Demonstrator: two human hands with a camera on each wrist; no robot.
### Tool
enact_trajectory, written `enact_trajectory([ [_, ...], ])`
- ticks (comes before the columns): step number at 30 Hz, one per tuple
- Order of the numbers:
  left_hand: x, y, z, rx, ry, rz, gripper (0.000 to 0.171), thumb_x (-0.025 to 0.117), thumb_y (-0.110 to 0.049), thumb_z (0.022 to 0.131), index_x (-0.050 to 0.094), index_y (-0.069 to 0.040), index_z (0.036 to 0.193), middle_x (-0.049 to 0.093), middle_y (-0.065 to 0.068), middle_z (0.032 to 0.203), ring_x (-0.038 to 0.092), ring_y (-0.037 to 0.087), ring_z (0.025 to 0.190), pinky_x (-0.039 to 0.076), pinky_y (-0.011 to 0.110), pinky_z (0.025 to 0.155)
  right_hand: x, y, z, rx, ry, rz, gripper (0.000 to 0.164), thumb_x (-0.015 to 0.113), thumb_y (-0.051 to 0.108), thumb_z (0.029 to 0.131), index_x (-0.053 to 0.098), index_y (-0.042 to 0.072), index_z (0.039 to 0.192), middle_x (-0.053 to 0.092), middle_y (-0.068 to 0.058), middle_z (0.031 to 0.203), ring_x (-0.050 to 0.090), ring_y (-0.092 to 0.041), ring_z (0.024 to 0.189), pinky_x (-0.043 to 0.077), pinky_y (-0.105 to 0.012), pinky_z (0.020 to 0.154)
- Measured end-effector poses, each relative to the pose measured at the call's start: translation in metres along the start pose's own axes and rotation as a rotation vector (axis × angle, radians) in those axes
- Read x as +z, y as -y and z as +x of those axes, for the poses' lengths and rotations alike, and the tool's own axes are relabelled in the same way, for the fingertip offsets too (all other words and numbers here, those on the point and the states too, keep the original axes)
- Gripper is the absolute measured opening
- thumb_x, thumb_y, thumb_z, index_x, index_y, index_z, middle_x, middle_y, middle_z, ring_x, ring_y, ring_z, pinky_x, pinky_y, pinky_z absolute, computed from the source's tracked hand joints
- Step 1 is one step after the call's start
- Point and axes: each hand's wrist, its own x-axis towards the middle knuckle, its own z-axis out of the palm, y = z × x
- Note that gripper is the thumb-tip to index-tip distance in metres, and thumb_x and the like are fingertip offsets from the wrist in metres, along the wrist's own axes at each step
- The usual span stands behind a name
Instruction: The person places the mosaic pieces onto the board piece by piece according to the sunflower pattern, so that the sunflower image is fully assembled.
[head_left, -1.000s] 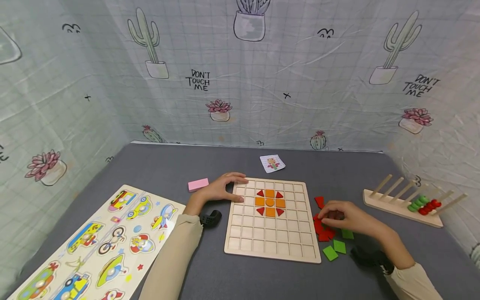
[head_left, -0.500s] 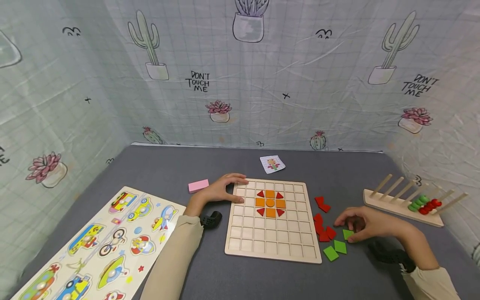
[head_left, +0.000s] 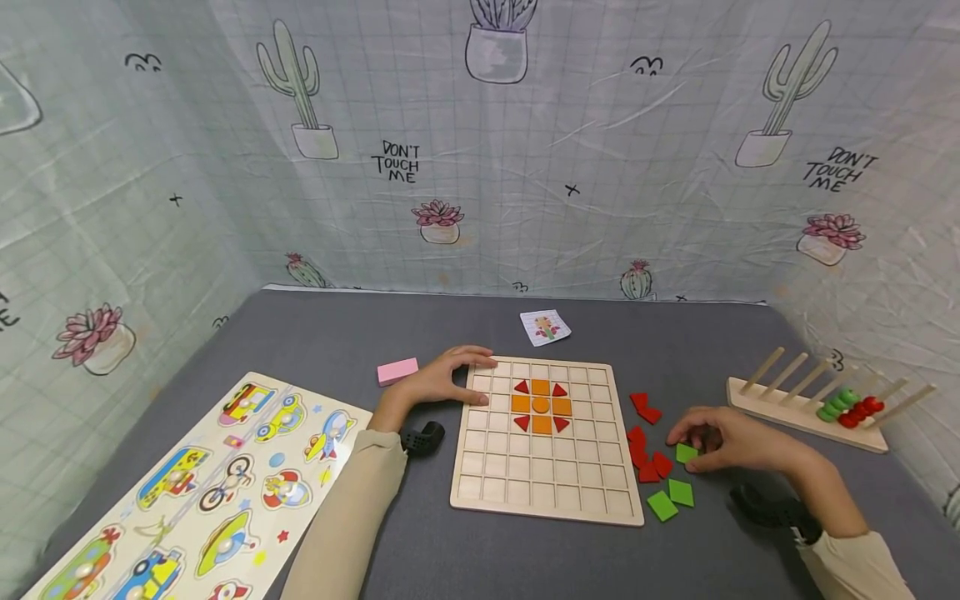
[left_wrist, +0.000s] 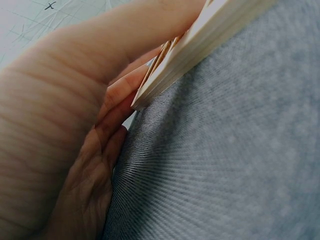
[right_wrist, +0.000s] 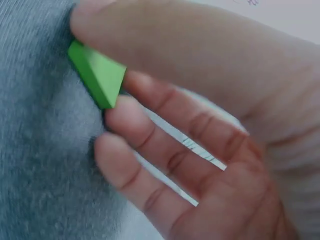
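My left hand [head_left: 442, 377] rests at the far left corner of a wooden grid board [head_left: 487, 467], thumb and fingers spread over its edge. In the left wrist view the thumb lies along the board's side [left_wrist: 172, 75], and the other fingers are partly hidden. On the board, orange squares [head_left: 541, 388] surround an orange disc [head_left: 540, 405], with red triangles [head_left: 560, 389] at the corners. Right of the board, my right hand [head_left: 738, 442] pinches a green square tile [right_wrist: 102, 77] between thumb and fingers, low over the table. Two more green tiles [head_left: 681, 492] lie just in front.
Several red pieces [head_left: 637, 446] lie along the board's right edge. A picture card [head_left: 545, 327] is behind the board, a pink block [head_left: 397, 372] left of it. A vehicle puzzle board [head_left: 247, 467] fills the left; a peg rack with beads [head_left: 810, 412] stands right.
My right hand has moved from the red pieces rightward to the green tile, which has since shifted slightly away and left with the fingers. The left hand and board have stayed put.
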Motion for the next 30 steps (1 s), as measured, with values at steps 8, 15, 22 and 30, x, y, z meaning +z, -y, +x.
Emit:
enact_trajectory([
  [8,0.000,0.002,0.001,-0.002,0.001,0.009,0.061,0.080,-0.026,0.082,0.057,-0.015,0.138,0.040,0.004,0.152,0.027,0.028,0.143,0.021,0.055,0.115,0.000,0.001,-0.001,-0.002,-0.022,-0.007,0.023,0.072,-0.001,0.085,0.065,-0.001,0.106,0.059,-0.010,0.096,0.053,-0.019,0.075,0.048,-0.028,0.058],
  [15,0.001,0.002,0.002,0.000,-0.001,0.015,0.061,0.080,-0.025,0.081,0.058,-0.015,0.138,0.040,0.004,0.152,0.027,0.028,0.143,0.021,0.054,0.115,0.001,0.003,0.000,-0.013,-0.029,-0.045,0.021,0.071,-0.002,0.086,0.066,-0.001,0.106,0.062,-0.009,0.098,0.057,-0.016,0.077,0.051,-0.026,0.061],
  [22,0.003,0.001,0.000,-0.002,-0.004,0.026,0.062,0.080,-0.027,0.081,0.058,-0.014,0.137,0.041,0.005,0.151,0.029,0.029,0.142,0.022,0.055,0.114,0.005,0.012,0.007,-0.067,-0.055,-0.119,0.022,0.072,-0.003,0.085,0.067,0.001,0.106,0.063,-0.008,0.100,0.060,-0.014,0.079,0.053,-0.028,0.065],
  [30,0.002,0.001,0.002,-0.001,-0.006,0.018,0.062,0.080,-0.026,0.081,0.058,-0.015,0.138,0.040,0.004,0.151,0.028,0.028,0.142,0.022,0.055,0.114,0.014,0.025,0.022,-0.101,-0.062,-0.146,0.022,0.071,0.002,0.088,0.067,0.007,0.108,0.063,-0.005,0.103,0.060,-0.013,0.081,0.054,-0.029,0.069],
])
